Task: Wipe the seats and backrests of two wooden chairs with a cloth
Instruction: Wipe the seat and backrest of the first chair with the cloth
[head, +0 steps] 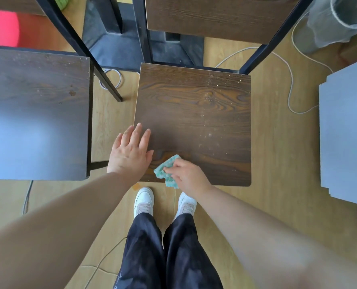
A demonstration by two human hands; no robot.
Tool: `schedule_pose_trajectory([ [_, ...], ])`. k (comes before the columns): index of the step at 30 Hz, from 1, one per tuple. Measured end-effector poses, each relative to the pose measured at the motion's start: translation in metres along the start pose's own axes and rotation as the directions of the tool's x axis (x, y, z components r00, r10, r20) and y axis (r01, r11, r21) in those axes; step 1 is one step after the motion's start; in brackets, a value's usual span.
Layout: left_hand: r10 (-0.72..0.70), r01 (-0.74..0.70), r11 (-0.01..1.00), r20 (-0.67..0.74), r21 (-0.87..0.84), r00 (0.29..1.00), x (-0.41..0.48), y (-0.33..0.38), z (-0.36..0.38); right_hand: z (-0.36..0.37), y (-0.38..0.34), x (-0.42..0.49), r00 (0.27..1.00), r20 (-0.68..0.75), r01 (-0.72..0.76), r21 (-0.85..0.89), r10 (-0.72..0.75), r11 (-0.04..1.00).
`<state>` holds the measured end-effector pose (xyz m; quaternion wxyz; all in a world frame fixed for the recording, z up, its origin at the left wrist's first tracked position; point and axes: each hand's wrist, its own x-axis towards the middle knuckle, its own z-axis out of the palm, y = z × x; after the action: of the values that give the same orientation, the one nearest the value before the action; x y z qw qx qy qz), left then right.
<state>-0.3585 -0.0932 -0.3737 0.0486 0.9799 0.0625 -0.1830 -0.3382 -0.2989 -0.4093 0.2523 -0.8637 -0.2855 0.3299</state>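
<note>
Two dark wooden chairs with black metal frames stand side by side below me. The right chair's seat [194, 113] has crumbs and dust along its back edge and right side; its backrest [211, 15] rises at the top. The left chair's seat [35, 113] also carries specks near its back. My right hand [188, 176] presses a crumpled teal cloth [166, 170] onto the front left part of the right seat. Flat and with fingers spread, my left hand [131, 151] rests on that seat's front left corner.
Black table bases [115, 38] stand behind the chairs. A white cable [290, 84] loops over the wooden floor at right. A grey box-like surface [346, 130] sits at far right, and a plastic-lined bin [336, 19] at top right. My white shoes [144, 200] stand just before the seat.
</note>
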Motion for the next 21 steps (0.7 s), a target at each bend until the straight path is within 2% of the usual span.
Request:
schedule_pose_trajectory([
  [2, 0.002, -0.002, 1.0, -0.002, -0.003, 1.0, -0.007, 0.001, 0.001, 0.01, -0.003, -0.012, 0.998, 0.036, 0.049, -0.043, -0.048, 0.998],
  [7, 0.013, -0.013, 1.0, 0.0, 0.023, 1.0, -0.017, -0.005, 0.001, 0.033, -0.013, -0.035, 0.995, 0.094, 0.02, -0.053, -0.015, 0.998],
  [9, -0.001, 0.002, 1.0, -0.01, 0.019, 1.0, -0.019, -0.008, 0.001, 0.035, -0.018, -0.038, 0.992, 0.098, 0.094, -0.093, -0.085, 0.991],
  [14, -0.032, 0.032, 0.999, -0.018, 0.004, 0.999, -0.015, -0.013, -0.007, 0.01, -0.021, -0.02, 0.994, -0.108, 0.033, 0.127, -0.019, 0.991],
  [21, -0.036, 0.037, 0.999, -0.043, 0.013, 0.998, 0.019, -0.005, -0.032, -0.096, 0.017, 0.045, 0.933, -0.353, -0.052, 0.061, 0.07, 0.997],
])
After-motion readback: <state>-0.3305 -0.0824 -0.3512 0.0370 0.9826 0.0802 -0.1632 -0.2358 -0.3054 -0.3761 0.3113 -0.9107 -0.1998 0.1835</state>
